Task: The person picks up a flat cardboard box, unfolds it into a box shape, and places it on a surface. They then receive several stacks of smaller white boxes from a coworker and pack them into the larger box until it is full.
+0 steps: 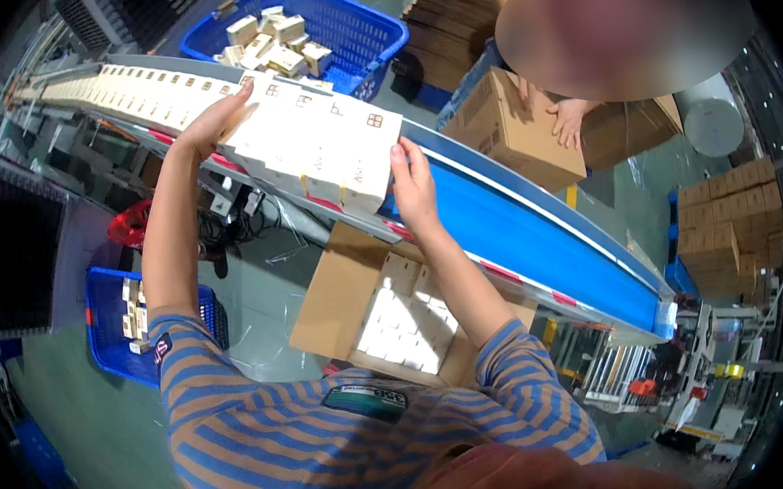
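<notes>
Between my two hands is a row of small white cartons, pressed together side by side over the blue conveyor belt. My left hand presses on the row's left end, its thumb and fingers along the carton edges. At the right end my right hand squeezes inward with its fingers upright. More white cartons stand in a line on the belt to the left, running toward the far end. Just below the belt, in front of me, an open cardboard box holds several layers or rows of white cartons.
Behind the belt stands a blue basket with loose cartons. A second blue basket sits on the floor at left. Across the belt, a co-worker's hands rest on a brown cardboard box. Stacked brown boxes stand far right.
</notes>
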Demonstrator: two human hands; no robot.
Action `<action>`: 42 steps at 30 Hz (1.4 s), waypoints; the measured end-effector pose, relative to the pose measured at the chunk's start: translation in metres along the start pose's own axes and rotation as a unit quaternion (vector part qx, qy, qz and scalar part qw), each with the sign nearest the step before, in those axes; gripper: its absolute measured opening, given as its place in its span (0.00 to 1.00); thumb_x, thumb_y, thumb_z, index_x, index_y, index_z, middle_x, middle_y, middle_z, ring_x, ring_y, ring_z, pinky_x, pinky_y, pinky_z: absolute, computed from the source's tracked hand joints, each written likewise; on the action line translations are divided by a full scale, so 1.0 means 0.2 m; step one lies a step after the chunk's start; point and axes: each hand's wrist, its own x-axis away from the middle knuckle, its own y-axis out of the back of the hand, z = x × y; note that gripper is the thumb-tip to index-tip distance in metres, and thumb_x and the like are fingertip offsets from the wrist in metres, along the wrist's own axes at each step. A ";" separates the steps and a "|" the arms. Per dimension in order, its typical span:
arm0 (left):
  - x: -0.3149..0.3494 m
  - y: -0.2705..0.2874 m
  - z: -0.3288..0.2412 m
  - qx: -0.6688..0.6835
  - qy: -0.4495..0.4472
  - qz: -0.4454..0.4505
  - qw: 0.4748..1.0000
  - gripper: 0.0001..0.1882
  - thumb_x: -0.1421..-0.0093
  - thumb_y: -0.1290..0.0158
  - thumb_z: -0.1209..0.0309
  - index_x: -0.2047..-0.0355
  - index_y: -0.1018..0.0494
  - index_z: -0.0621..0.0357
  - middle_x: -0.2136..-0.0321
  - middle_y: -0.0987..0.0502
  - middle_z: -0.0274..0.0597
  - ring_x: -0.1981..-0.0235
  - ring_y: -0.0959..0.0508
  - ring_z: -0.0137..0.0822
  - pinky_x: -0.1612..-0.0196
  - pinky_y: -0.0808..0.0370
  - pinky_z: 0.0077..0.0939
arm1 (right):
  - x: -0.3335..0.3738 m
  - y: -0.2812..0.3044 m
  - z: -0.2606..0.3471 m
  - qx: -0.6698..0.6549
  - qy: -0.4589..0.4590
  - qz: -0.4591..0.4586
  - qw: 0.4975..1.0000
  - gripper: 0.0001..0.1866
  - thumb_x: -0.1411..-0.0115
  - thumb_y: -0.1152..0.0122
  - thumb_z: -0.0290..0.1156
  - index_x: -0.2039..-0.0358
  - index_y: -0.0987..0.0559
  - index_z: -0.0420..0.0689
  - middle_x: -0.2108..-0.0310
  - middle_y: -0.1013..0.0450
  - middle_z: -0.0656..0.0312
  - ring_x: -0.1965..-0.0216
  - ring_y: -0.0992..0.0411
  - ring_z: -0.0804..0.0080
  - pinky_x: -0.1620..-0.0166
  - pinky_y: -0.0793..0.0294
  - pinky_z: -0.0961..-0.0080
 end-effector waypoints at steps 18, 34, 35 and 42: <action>0.44 -1.18 0.02 0.274 0.016 0.214 0.937 0.37 0.35 0.67 0.44 0.38 0.47 0.60 0.44 0.34 0.47 0.43 0.33 0.37 0.48 0.30 0.29 | 0.51 1.07 0.14 -0.247 -0.117 -0.107 0.956 0.34 0.34 0.67 0.55 0.38 0.43 0.41 0.40 0.43 0.53 0.41 0.43 0.61 0.43 0.40 0.66; 0.92 -1.23 0.69 -0.413 -0.082 0.189 0.887 0.22 0.46 0.45 0.57 0.58 0.25 0.61 0.67 0.21 0.53 0.66 0.21 0.47 0.62 0.26 0.37 | 1.09 0.97 -0.21 0.444 -0.172 0.130 0.870 0.22 0.42 0.50 0.48 0.62 0.20 0.42 0.63 0.25 0.49 0.61 0.28 0.50 0.57 0.29 0.61; 0.89 -1.27 0.64 -0.427 -0.139 0.186 0.874 0.22 0.46 0.44 0.57 0.57 0.26 0.61 0.64 0.22 0.52 0.65 0.21 0.48 0.60 0.26 0.37 | 1.06 0.93 -0.20 0.441 -0.122 0.129 0.880 0.23 0.42 0.50 0.49 0.61 0.21 0.43 0.62 0.25 0.50 0.60 0.28 0.51 0.56 0.30 0.61; 0.87 -1.53 0.73 -0.606 -0.074 0.392 0.689 0.36 0.55 0.45 0.41 0.54 0.27 0.57 0.57 0.24 0.46 0.58 0.24 0.46 0.53 0.29 0.39 | 1.10 0.68 -0.55 0.471 -0.092 0.263 0.837 0.32 0.50 0.43 0.56 0.46 0.30 0.56 0.52 0.29 0.52 0.51 0.32 0.52 0.49 0.33 0.60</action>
